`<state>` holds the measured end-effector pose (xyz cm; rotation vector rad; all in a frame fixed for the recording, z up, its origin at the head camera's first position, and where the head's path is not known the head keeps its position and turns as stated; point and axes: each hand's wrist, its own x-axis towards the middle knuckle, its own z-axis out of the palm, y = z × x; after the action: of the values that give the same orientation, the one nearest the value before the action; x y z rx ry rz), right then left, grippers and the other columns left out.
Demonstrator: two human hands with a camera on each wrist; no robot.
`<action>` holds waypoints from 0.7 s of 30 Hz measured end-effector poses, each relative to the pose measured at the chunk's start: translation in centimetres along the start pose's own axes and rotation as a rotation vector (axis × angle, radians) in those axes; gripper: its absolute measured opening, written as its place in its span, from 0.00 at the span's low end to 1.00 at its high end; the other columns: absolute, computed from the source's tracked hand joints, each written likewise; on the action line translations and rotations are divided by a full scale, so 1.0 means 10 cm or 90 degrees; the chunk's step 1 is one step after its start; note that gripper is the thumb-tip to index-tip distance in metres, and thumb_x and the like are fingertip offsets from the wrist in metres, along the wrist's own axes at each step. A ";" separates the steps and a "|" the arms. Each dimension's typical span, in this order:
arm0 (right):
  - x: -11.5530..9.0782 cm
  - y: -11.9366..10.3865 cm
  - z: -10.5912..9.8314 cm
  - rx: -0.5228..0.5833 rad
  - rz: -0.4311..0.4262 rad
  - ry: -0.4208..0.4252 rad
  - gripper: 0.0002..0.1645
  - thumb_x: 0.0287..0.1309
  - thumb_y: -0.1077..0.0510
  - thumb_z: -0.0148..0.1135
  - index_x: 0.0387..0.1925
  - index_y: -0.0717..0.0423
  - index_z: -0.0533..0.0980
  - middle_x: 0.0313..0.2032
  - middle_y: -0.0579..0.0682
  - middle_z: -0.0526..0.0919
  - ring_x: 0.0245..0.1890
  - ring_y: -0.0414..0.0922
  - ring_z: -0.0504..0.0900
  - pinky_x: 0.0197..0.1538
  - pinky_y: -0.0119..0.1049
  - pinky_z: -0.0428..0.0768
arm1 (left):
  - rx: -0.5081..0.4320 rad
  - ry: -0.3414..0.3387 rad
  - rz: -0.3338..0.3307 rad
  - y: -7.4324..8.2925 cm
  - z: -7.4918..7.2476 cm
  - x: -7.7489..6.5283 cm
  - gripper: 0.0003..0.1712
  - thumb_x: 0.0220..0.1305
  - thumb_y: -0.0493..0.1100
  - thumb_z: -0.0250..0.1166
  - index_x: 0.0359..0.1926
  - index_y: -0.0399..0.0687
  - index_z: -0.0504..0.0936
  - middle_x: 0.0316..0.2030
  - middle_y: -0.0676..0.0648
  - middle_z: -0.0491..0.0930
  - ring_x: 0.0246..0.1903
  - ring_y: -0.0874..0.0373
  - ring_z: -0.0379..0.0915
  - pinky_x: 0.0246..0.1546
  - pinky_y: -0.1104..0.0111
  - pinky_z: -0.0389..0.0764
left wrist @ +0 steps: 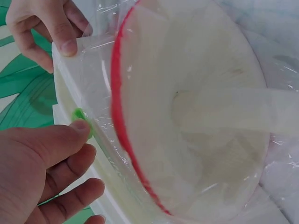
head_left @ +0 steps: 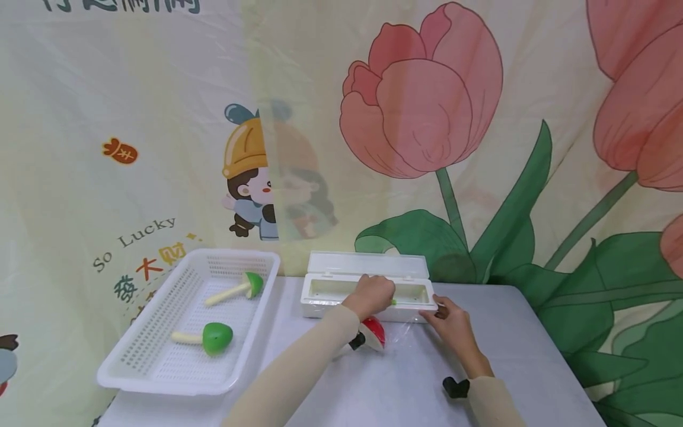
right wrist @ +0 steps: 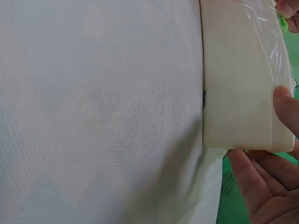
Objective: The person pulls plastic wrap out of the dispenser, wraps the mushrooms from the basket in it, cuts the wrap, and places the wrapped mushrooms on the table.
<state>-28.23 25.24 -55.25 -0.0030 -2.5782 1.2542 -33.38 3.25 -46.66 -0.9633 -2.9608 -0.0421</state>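
Observation:
A white cling film dispenser box [head_left: 320, 309] with its lid raised stands at the back of the table. My left hand [head_left: 370, 296] pinches a small green slider [left wrist: 80, 115] on the box's edge between thumb and finger. My right hand [head_left: 453, 326] grips the right end of the box, thumb [right wrist: 286, 105] on the film and fingers at the end wall. Clear film [left wrist: 100, 79] comes off the box over a red toy mushroom [head_left: 375, 332], whose pale underside and stem face the left wrist camera. My left forearm partly hides the mushroom in the head view.
A white perforated basket [head_left: 165, 385] on the left holds two green-capped toy mushrooms [head_left: 217, 338]. A white cloth [head_left: 405, 391] covers the table. Behind it hangs a printed curtain [head_left: 299, 71] with tulips and cartoon figures.

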 end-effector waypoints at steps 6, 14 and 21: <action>0.01 -0.02 0.00 -0.013 0.021 -0.021 0.39 0.59 0.52 0.75 0.64 0.69 0.72 0.58 0.72 0.80 0.54 0.61 0.86 0.46 0.40 0.87 | -0.035 0.002 -0.002 0.00 -0.01 0.02 0.05 0.67 0.43 0.70 0.31 0.53 0.87 0.28 0.56 0.85 0.30 0.61 0.79 0.37 0.63 0.80; 0.03 -0.10 0.02 -0.081 0.033 -0.015 0.41 0.60 0.43 0.74 0.59 0.68 0.69 0.57 0.75 0.80 0.53 0.63 0.85 0.45 0.48 0.88 | -0.132 -0.010 0.016 0.03 -0.01 0.05 0.10 0.65 0.44 0.72 0.46 0.50 0.91 0.43 0.53 0.89 0.46 0.59 0.84 0.46 0.67 0.84; 0.04 -0.14 0.05 -0.074 0.045 -0.022 0.37 0.63 0.49 0.73 0.60 0.69 0.68 0.60 0.75 0.78 0.57 0.65 0.83 0.50 0.51 0.86 | -0.148 -0.004 0.026 0.05 -0.02 0.08 0.10 0.65 0.39 0.70 0.47 0.50 0.91 0.45 0.53 0.89 0.47 0.59 0.84 0.47 0.67 0.84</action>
<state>-28.56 24.03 -54.39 -0.0971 -2.6988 1.1362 -33.76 4.14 -46.42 -1.0476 -2.9891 -0.3896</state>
